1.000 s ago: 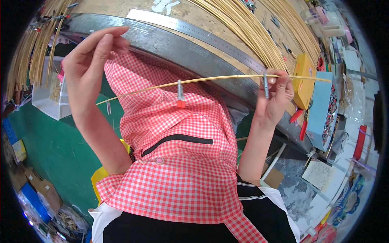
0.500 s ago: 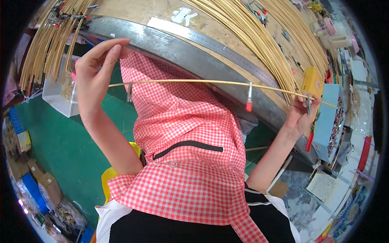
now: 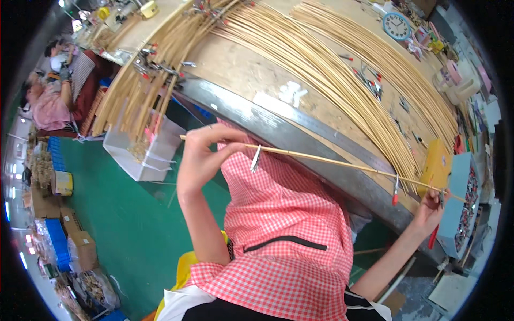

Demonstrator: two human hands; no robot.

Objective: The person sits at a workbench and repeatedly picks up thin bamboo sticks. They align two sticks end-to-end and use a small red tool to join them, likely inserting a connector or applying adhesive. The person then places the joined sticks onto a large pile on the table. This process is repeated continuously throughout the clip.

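Observation:
A long thin bamboo strip [image 3: 321,158] stretches across in front of my apron. My left hand [image 3: 201,160] is closed round it near its left end, thumb against the fingers, and a short tip sticks out beyond. Just right of that hand, a metal clip [image 3: 256,159] hangs from the strip. Farther along hangs a red-tipped clip [image 3: 396,191]. Close to the right end, my right hand [image 3: 427,214] pinches another metal clip [image 3: 441,199] at the strip. Its fingertips are partly hidden, and the strip's end juts out past them.
Bundles of bamboo strips [image 3: 321,69] and a steel ruler [image 3: 326,128] lie on the worktable. More strips [image 3: 144,99] overhang its left edge above a white bin [image 3: 123,155]. At right stand a yellow box [image 3: 435,163] and a blue clip box [image 3: 459,214]. Another person [image 3: 51,104] sits far left.
My left hand has closed on the strip's left end; before, it was raised beside it. The clip near that hand shows more clearly. The view has swung left, showing the other person.

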